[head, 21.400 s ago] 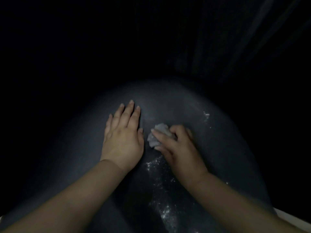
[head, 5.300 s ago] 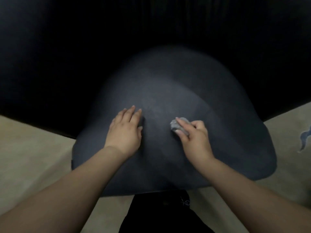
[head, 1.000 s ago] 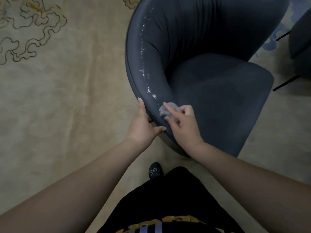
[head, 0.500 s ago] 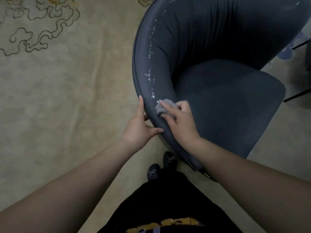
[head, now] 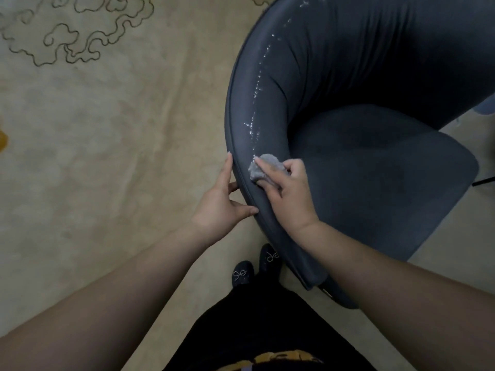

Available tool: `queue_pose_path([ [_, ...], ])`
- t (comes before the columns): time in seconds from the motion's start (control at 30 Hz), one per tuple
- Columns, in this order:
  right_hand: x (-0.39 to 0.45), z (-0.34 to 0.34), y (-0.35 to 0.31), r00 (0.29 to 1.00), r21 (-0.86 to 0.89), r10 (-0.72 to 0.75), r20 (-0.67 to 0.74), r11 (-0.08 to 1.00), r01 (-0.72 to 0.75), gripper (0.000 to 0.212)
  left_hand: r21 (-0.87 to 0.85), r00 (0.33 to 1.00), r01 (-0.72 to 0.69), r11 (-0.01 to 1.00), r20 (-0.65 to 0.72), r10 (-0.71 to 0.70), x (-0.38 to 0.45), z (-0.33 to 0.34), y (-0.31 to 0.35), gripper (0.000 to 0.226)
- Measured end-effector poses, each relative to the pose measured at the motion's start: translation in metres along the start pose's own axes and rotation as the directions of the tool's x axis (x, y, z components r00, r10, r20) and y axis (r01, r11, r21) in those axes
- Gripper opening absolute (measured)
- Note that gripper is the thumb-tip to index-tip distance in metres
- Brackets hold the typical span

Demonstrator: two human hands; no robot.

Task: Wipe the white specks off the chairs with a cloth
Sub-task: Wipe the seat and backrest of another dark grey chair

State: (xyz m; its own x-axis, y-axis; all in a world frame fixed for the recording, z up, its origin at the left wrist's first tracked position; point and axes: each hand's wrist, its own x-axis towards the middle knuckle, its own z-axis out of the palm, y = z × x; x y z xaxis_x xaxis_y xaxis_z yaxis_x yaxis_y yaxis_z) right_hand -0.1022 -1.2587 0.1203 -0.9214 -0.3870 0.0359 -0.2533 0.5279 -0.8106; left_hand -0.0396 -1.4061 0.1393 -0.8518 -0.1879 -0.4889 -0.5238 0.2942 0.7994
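Two hands wiping the curved rim of a dark blue chair (head: 375, 162).

The right hand (head: 288, 195) presses a bunched grey cloth (head: 263, 164) onto the rim; white specks (head: 255, 103) trail beyond its fingertips. The left hand (head: 219, 203), fingers spread, braces the rim's outer side.

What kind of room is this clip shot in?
Probably an indoor lounge or meeting room, though little shows. A dark padded chair with a curved back stands on a beige carpet patterned with cloud scrolls, and part of another chair shows at the right edge.
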Motion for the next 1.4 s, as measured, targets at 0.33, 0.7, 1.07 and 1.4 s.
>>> queue_pose_path([
  [0.33,0.053,0.001,-0.002,0.998,-0.001,-0.037,0.048,0.999,0.037,0.043,0.002,0.999,0.022,1.000,0.030,-0.022,0.013,-0.006,0.003,0.129],
  [0.7,0.064,0.001,-0.007,0.996,-0.073,-0.073,0.057,0.994,0.077,0.044,-0.063,0.999,-0.014,0.998,0.046,0.017,0.047,-0.033,0.017,0.116],
  [1.07,0.106,0.021,-0.024,0.990,-0.128,0.048,-0.132,0.990,-0.065,0.044,0.078,0.974,-0.077,0.994,0.217,0.058,0.094,-0.074,0.036,0.123],
  [1.4,0.103,0.028,-0.032,0.974,-0.170,0.093,-0.206,0.977,-0.129,0.044,0.098,0.949,-0.154,0.983,0.292,0.120,0.137,-0.102,0.054,0.117],
])
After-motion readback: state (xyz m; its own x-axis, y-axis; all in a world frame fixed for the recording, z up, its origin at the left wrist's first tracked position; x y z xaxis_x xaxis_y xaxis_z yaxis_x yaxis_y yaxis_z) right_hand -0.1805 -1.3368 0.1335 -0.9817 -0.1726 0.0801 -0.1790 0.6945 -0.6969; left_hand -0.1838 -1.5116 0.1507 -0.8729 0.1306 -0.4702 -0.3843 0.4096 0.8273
